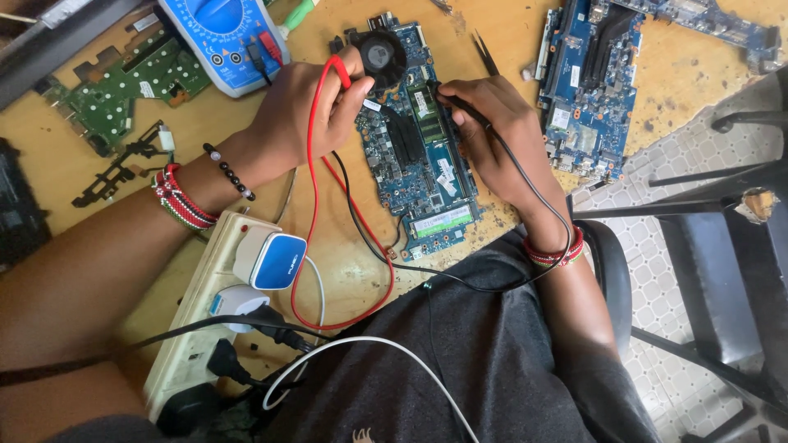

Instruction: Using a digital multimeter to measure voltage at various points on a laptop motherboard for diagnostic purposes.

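A blue laptop motherboard with a black round fan lies on the wooden bench in front of me. My left hand pinches the red test probe, its tip down on the board beside the fan. My right hand grips the black test probe, tip touching the board near a memory stick. Red lead and black lead loop back toward my lap and up to the blue multimeter at the top.
A second blue board lies to the right, a green board at upper left, tweezers above my right hand. A white power strip with plugs and a blue-white charger sits at lower left. Black chair frames stand right.
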